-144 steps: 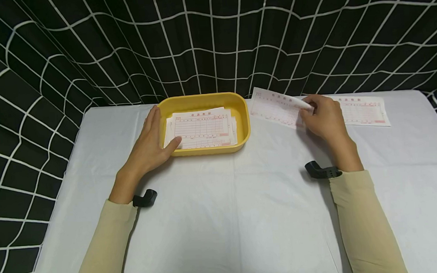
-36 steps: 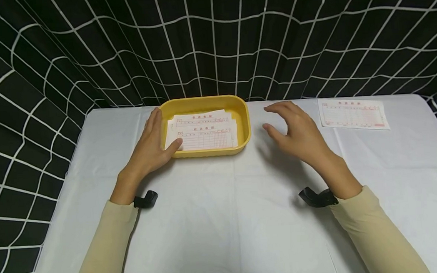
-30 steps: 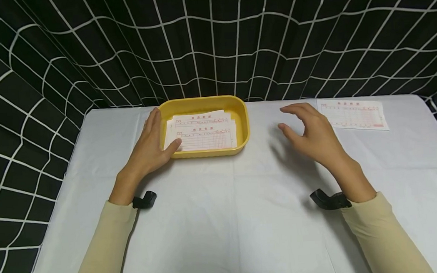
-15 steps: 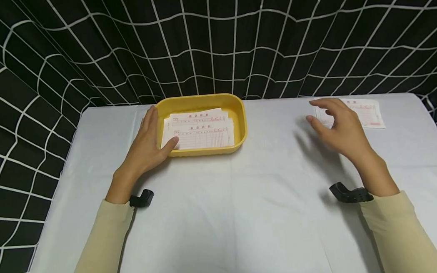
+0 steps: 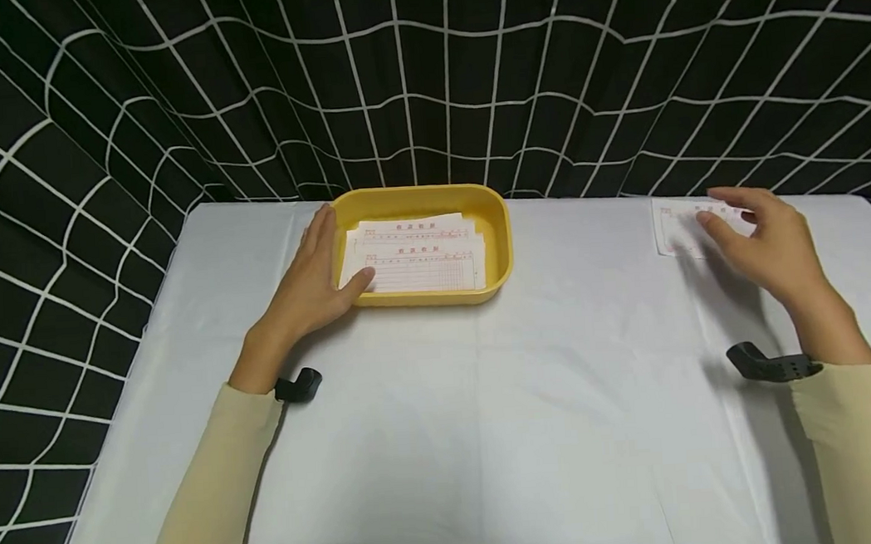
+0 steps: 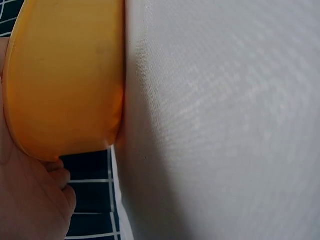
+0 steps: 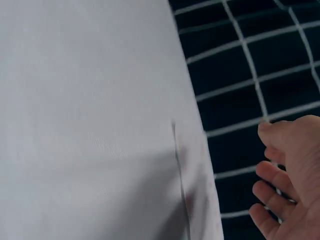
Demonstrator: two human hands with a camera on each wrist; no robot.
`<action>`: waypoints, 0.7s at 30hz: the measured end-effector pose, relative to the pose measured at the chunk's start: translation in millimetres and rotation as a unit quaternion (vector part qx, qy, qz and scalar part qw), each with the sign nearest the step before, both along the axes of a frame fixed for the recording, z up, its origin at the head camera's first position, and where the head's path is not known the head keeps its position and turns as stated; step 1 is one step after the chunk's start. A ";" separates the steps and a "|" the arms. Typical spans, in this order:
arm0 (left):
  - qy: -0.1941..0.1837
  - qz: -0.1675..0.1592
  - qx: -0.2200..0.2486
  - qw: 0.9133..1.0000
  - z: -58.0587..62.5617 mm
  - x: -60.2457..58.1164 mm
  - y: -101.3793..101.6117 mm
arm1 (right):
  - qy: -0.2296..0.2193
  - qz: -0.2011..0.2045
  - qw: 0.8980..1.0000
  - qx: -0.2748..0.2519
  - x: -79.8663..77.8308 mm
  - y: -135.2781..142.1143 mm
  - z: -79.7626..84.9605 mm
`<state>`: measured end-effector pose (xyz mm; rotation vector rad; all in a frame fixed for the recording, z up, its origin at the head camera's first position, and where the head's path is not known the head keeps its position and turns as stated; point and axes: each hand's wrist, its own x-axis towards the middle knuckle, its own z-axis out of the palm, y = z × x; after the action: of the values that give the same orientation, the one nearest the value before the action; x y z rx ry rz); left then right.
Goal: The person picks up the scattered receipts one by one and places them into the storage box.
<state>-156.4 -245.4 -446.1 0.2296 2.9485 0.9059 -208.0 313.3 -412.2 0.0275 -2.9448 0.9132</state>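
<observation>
In the head view a yellow plastic tray [image 5: 437,298] holds a stack of white receipt slips [image 5: 422,274] printed in red. My left hand [image 5: 308,276] grips the tray's left end, fingers along the outer side and thumb over the front rim. The left wrist view shows the tray's wall [image 6: 65,75] against the palm, with fingertips curling past its far end. My right hand [image 5: 770,239] hovers over a loose receipt slip [image 5: 676,228] at the right, thumb and forefinger apart, hiding the slip's right part. Nothing is between the fingers in the right wrist view.
A white cloth [image 5: 475,436] covers the table. Black curtain with a white grid [image 5: 424,81] rises behind the table and along the left. Each wrist wears a black camera strap [image 5: 774,365].
Earlier my right hand held a slip beside the tray; that slip now lies in the tray's stack. The right hand has since moved right, over the remaining loose slip. The left hand stays on the tray.
</observation>
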 end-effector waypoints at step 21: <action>0.002 -0.004 0.011 1.000 2.6 -0.6 5.7 | -0.128 -0.006 0.987 0.099 -20.5 89.5 -28.2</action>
<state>-157.0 -239.7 -443.5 0.2436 2.9418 0.9372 -228.5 402.8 -440.4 -0.1056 -3.2575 0.6640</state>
